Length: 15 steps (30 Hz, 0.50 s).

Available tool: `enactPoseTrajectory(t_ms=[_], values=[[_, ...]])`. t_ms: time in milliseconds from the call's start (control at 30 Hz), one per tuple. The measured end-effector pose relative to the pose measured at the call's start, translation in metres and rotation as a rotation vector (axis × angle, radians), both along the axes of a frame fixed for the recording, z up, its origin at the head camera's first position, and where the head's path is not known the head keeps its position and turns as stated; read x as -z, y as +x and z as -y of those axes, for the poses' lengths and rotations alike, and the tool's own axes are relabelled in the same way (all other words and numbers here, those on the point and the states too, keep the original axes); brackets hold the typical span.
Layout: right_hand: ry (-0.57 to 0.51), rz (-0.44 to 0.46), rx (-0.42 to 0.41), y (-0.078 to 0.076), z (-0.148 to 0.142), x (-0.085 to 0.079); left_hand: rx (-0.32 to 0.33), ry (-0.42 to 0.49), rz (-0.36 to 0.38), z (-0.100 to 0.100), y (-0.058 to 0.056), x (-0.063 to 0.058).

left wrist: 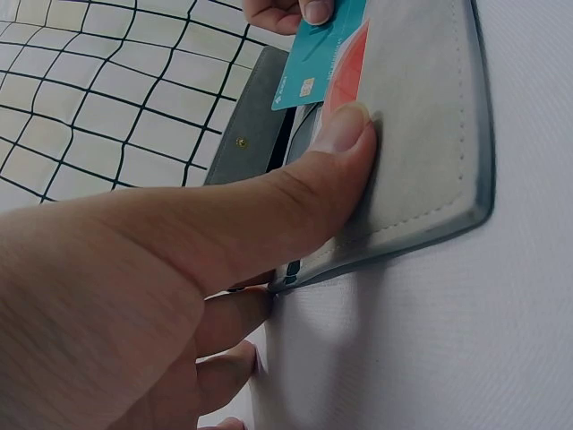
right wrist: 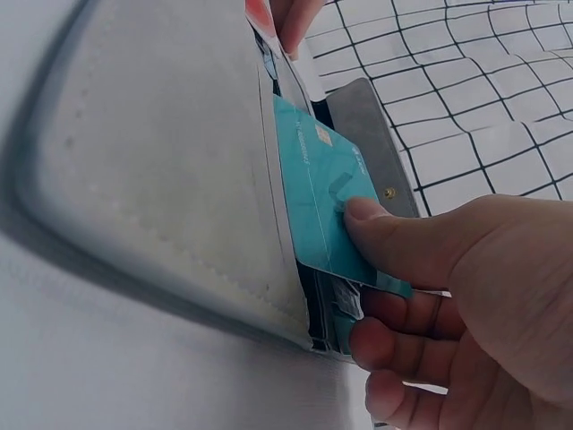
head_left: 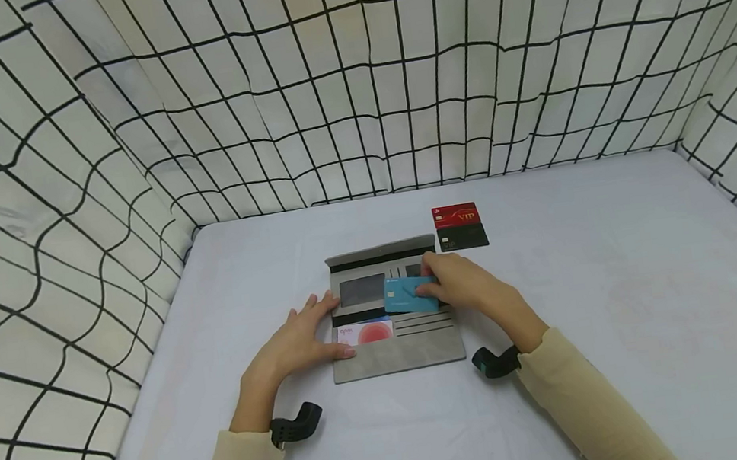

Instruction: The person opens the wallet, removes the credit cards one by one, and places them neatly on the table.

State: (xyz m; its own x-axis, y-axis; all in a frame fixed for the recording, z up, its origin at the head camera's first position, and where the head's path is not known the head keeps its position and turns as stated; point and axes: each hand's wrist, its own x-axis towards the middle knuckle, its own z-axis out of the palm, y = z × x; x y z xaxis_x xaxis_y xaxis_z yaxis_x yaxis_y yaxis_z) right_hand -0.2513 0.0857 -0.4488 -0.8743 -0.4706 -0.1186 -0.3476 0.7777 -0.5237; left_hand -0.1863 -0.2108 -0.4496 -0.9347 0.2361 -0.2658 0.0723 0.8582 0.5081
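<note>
An unfolded grey wallet (head_left: 398, 354) lies on the white table, its card slots and dark clear window showing. My right hand (head_left: 460, 280) pinches a blue bank card (head_left: 406, 296) above the wallet's upper right part. In the right wrist view the thumb (right wrist: 376, 219) is on the card's face, with the other fingers behind and below it. My left hand (head_left: 296, 342) rests at the wallet's left edge, its thumb (left wrist: 340, 134) pressing on the lower panel. A white card with a red circle (head_left: 374, 332) sits in the lower left slot.
Beyond the wallet's upper right corner, a red VIP card (head_left: 455, 215) and a black card (head_left: 462, 237) lie together on the table (head_left: 622, 268). White walls with black grid netting (head_left: 351, 86) stand at the back and both sides.
</note>
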Motion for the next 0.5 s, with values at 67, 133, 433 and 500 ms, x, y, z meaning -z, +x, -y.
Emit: enactPoseTrajectory(t_ms=[67,133,433,500], values=[[-0.004,0.004,0.008,0.0007,0.0004,-0.0010,-0.003,-0.002,0.002,-0.0002,-0.0003,0.0002],[-0.006,0.008,0.008,0.0012,0.0005,-0.0018,-0.006,-0.002,0.005,-0.0004,-0.0003,0.0002],[-0.007,0.015,0.007,0.0013,0.0011,-0.0015,-0.007,0.000,0.005,-0.0007,-0.0006,0.0012],[0.000,0.008,-0.001,0.0012,0.0010,-0.0012,-0.007,-0.003,0.005,-0.0006,-0.0006,0.0009]])
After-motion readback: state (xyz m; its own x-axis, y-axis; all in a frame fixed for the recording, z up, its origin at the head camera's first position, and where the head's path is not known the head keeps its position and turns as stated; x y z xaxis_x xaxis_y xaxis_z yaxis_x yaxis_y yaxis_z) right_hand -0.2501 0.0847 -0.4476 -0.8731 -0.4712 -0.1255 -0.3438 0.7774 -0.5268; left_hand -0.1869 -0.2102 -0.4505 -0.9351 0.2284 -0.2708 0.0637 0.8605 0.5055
